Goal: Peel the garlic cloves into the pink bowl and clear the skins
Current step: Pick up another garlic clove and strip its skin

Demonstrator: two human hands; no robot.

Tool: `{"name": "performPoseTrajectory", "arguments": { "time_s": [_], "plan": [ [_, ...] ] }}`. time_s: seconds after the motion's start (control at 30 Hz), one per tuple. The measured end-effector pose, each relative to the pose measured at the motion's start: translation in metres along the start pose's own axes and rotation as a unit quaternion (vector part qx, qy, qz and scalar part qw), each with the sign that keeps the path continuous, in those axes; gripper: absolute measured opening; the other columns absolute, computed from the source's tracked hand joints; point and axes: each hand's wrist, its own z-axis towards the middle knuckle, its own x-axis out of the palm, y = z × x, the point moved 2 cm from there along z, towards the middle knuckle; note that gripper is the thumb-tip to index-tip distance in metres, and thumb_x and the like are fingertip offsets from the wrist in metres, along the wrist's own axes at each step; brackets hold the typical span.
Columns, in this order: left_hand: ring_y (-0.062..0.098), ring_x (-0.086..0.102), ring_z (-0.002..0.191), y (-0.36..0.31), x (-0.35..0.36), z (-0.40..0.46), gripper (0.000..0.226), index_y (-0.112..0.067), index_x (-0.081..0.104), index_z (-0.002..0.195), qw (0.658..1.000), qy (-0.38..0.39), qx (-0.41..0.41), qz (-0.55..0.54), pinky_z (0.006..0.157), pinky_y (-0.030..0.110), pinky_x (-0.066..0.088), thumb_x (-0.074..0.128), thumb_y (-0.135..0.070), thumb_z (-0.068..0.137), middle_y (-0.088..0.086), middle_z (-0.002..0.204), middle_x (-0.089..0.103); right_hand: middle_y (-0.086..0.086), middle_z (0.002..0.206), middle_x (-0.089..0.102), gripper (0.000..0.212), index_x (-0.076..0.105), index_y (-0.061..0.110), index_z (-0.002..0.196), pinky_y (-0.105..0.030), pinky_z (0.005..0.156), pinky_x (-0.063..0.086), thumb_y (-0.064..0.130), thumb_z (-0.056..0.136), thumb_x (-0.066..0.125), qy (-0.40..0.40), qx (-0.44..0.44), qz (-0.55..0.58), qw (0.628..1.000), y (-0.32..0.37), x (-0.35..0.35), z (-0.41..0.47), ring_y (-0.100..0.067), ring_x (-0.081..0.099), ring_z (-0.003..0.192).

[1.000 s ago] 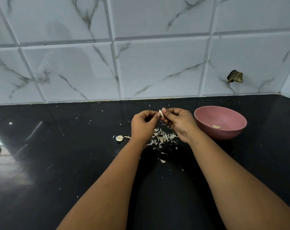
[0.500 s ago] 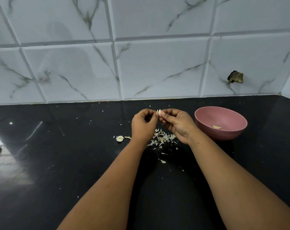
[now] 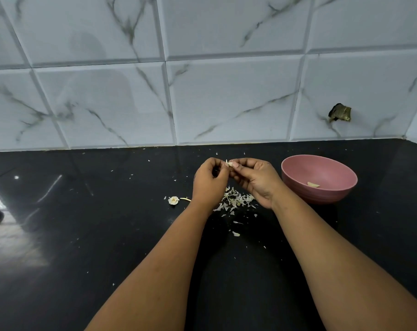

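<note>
Garlic clove [image 3: 230, 164], pinched between left hand [image 3: 208, 185] and right hand [image 3: 256, 179], is mid-peel; next, likely dropping it into the pink bowl [image 3: 322, 195].

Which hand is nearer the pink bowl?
Right. The right hand is just left of the round pink bowl; the left hand lies farther left, beyond it.

Black counter [image 3: 83, 259]; marbled wall tiles [image 3: 226, 99]

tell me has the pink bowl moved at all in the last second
No. The pink bowl sits at the same spot on the black counter, still below the hole in the wall tile, with one peeled clove inside.
</note>
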Motion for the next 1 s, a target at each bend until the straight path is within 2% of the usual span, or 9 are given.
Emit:
{"name": "performPoseTrajectory", "arguments": {
  "time_s": [0.17, 0.3, 0.37, 0.43, 0.5, 0.57, 0.67, 0.83, 1.0],
  "plan": [
    [0.017, 0.036, 0.062, 0.000, -0.005, 0.000, 0.029, -0.017, 0.042, 0.062, 0.997, -0.023, -0.065, -0.026, 0.061, 0.035, 0.033, 0.046, -0.023, 0.090, 0.000, 0.062, 0.040, -0.004, 0.079, 0.073, 0.015, 0.072, 0.006, 0.095, -0.016, 0.067, 0.054, 0.001, 0.092, 0.058, -0.026, -0.019, 0.004, 0.999, 0.002, -0.003, 0.002, -0.007, 0.067, 0.072],
    [0.012, 0.030, 0.048, 0.003, -0.006, 0.000, 0.038, -0.018, 0.037, 0.052, 0.991, 0.021, -0.058, 0.121, 0.051, 0.025, 0.029, 0.059, -0.018, 0.083, -0.005, 0.048, 0.033, 0.001, 0.081, 0.070, 0.019, 0.072, 0.012, 0.094, -0.017, 0.070, 0.050, 0.000, 0.093, 0.058, -0.035, -0.028, -0.018, 0.999, 0.003, -0.005, 0.002, -0.004, 0.061, 0.070],
    [0.011, 0.041, 0.051, 0.007, -0.004, 0.000, 0.033, -0.018, 0.045, 0.055, 0.980, 0.051, -0.043, 0.190, 0.058, 0.023, 0.038, 0.066, -0.012, 0.079, -0.004, 0.051, 0.044, 0.001, 0.082, 0.069, 0.020, 0.072, 0.014, 0.094, -0.019, 0.071, 0.050, 0.000, 0.093, 0.058, -0.041, -0.030, -0.034, 0.998, 0.003, -0.005, 0.002, -0.004, 0.059, 0.071],
    [0.013, 0.059, 0.072, 0.011, -0.003, -0.001, 0.013, -0.018, 0.063, 0.072, 0.972, 0.086, -0.052, 0.213, 0.076, 0.029, 0.051, 0.073, -0.017, 0.079, -0.003, 0.072, 0.065, 0.000, 0.080, 0.069, 0.017, 0.070, 0.013, 0.095, -0.018, 0.068, 0.052, 0.000, 0.091, 0.061, -0.059, -0.036, -0.061, 0.996, 0.003, -0.005, 0.002, -0.006, 0.061, 0.070],
    [0.015, 0.065, 0.090, 0.012, -0.003, -0.002, 0.017, -0.015, 0.073, 0.091, 0.970, 0.095, -0.054, 0.215, 0.087, 0.034, 0.053, 0.078, -0.027, 0.080, -0.001, 0.090, 0.072, -0.002, 0.076, 0.070, 0.012, 0.067, 0.010, 0.093, -0.016, 0.059, 0.051, 0.000, 0.088, 0.066, -0.090, -0.048, -0.103, 0.989, 0.004, -0.007, 0.001, -0.005, 0.064, 0.065],
    [0.018, 0.067, 0.086, 0.009, -0.002, -0.002, 0.017, -0.012, 0.074, 0.080, 0.977, 0.068, -0.043, 0.198, 0.087, 0.037, 0.054, 0.079, -0.029, 0.080, 0.003, 0.082, 0.073, -0.005, 0.073, 0.070, 0.008, 0.067, 0.007, 0.089, -0.013, 0.053, 0.048, 0.000, 0.086, 0.069, -0.110, -0.060, -0.128, 0.984, 0.005, -0.008, 0.001, -0.004, 0.064, 0.058],
    [0.016, 0.068, 0.080, 0.004, -0.003, -0.002, 0.025, -0.015, 0.061, 0.063, 0.989, 0.016, -0.021, 0.148, 0.081, 0.036, 0.056, 0.083, -0.021, 0.074, 0.001, 0.078, 0.072, -0.007, 0.073, 0.070, 0.009, 0.068, 0.008, 0.084, -0.015, 0.058, 0.052, 0.000, 0.085, 0.070, -0.118, -0.065, -0.149, 0.980, 0.005, -0.010, 0.002, -0.010, 0.065, 0.063],
    [0.009, 0.072, 0.078, 0.001, -0.002, -0.005, 0.035, -0.020, 0.056, 0.095, 0.997, 0.003, -0.052, -0.052, 0.074, 0.027, 0.057, 0.085, -0.023, 0.075, 0.000, 0.085, 0.074, -0.005, 0.074, 0.073, 0.011, 0.070, 0.013, 0.082, -0.025, 0.070, 0.057, 0.003, 0.085, 0.071, -0.126, -0.073, -0.212, 0.966, 0.001, -0.009, 0.005, -0.014, 0.069, 0.070],
    [0.016, 0.074, 0.081, 0.003, -0.002, -0.002, 0.044, -0.019, 0.051, 0.109, 0.991, -0.009, -0.057, -0.118, 0.079, 0.030, 0.059, 0.081, -0.008, 0.079, 0.004, 0.083, 0.075, -0.006, 0.076, 0.075, 0.010, 0.069, 0.012, 0.087, -0.020, 0.066, 0.056, 0.003, 0.086, 0.070, -0.100, -0.081, -0.196, 0.972, 0.000, -0.005, 0.005, -0.011, 0.071, 0.071]
  ]
}}
